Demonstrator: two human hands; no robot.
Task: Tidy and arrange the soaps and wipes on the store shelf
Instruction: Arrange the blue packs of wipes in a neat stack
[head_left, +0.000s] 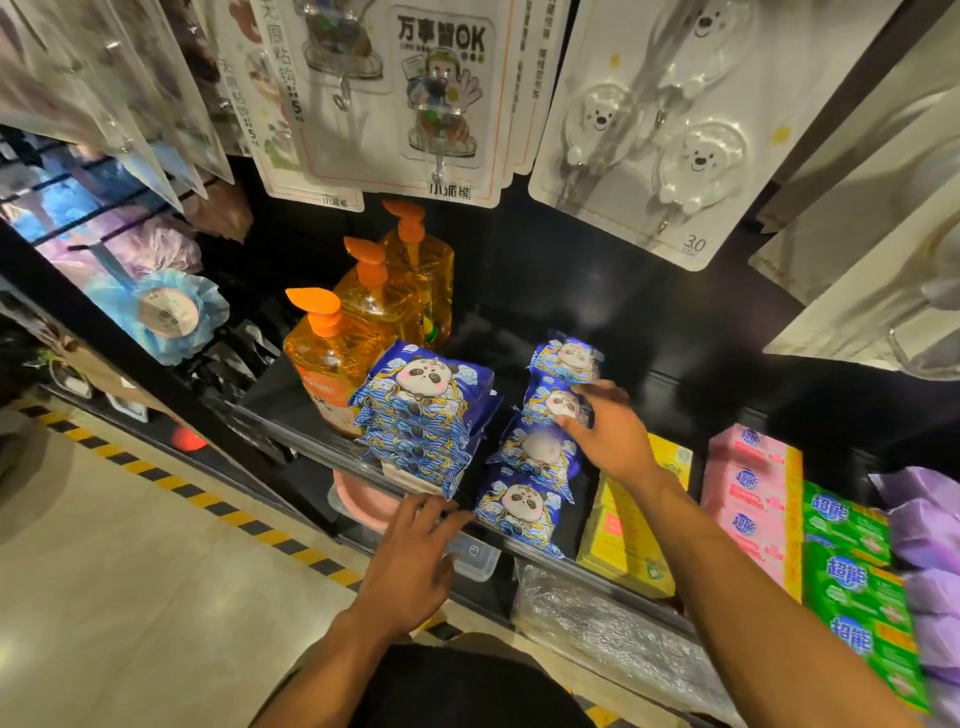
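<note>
Store shelf, mid-tidy: the right hand, fingers stretched flat and gripping nothing, rests on a row of wipes running front to back. The left hand, fingers spread and empty, hovers at the shelf lip just below a tilted stack beside the soap bottles. The stack leans toward the lip, so a careless nudge could spill it onto the floor.
</note>
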